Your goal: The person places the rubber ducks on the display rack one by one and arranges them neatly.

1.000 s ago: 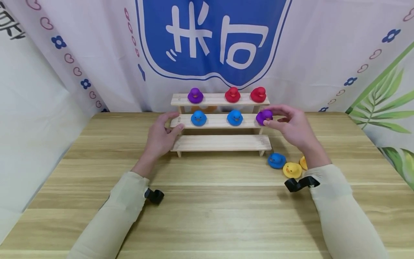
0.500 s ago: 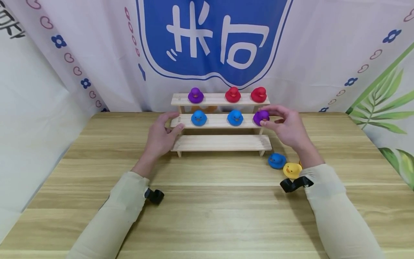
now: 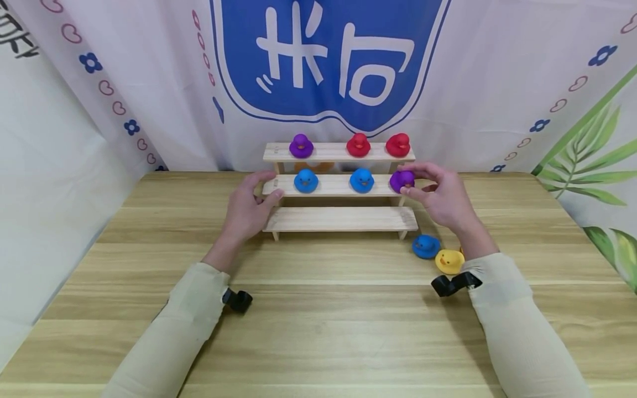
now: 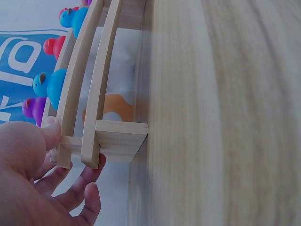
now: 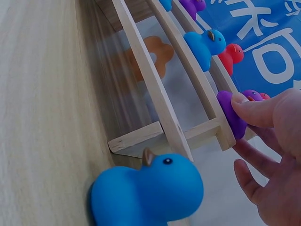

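Note:
A three-step wooden shelf rack (image 3: 340, 219) stands on the table. My left hand (image 3: 249, 207) grips the left end of its middle step; the left wrist view shows the thumb above and fingers beneath. At that step's right end, my right hand (image 3: 446, 196) pinches a purple rubber duck (image 3: 401, 181), its base against the board in the right wrist view (image 5: 230, 115). Two blue ducks, one at left (image 3: 306, 181) and one in the middle (image 3: 361, 181), share this step. The top step carries a purple duck (image 3: 301, 146) and two red ducks (image 3: 358, 145).
On the table by the rack's right front lie a blue duck (image 3: 426, 246) and a yellow duck (image 3: 450, 261), close to my right forearm. A white curtain with a blue emblem (image 3: 328, 61) hangs right behind the rack.
My right hand and the purple duck have shifted slightly left along the middle step, then stayed still over the last half second. The left hand holds its place.

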{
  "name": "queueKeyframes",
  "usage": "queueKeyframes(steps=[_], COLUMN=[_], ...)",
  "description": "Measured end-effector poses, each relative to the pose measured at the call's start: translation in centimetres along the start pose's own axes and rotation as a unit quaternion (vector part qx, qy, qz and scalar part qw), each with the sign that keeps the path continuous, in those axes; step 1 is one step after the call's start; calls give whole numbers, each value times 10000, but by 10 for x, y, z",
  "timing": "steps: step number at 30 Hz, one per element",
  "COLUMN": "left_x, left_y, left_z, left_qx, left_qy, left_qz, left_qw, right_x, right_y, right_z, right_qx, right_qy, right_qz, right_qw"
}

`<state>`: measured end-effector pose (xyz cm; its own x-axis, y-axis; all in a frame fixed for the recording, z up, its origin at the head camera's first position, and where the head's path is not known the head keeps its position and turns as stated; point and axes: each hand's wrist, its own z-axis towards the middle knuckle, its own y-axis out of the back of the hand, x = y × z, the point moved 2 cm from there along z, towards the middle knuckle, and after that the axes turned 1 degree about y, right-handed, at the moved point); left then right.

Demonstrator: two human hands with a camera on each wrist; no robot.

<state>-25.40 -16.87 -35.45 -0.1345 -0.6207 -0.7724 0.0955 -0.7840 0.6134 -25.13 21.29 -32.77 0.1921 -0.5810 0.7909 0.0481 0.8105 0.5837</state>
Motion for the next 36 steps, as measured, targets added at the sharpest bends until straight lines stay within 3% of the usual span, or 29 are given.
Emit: queueKeyframes(steps=[15, 36], left_x=[0, 1], left_y=[1, -1], left_z=[0, 1], left_qx=[-5, -10], left_qy=[13, 3], left_qz=[18, -55], left_qw=[10000, 10000], right_x=[3, -22], right_y=[7, 55], right_z=[-4, -46], right_qx=[176, 7], right_qy=[-4, -197], right_qz=[-148, -127], right_qw=[9997, 9997])
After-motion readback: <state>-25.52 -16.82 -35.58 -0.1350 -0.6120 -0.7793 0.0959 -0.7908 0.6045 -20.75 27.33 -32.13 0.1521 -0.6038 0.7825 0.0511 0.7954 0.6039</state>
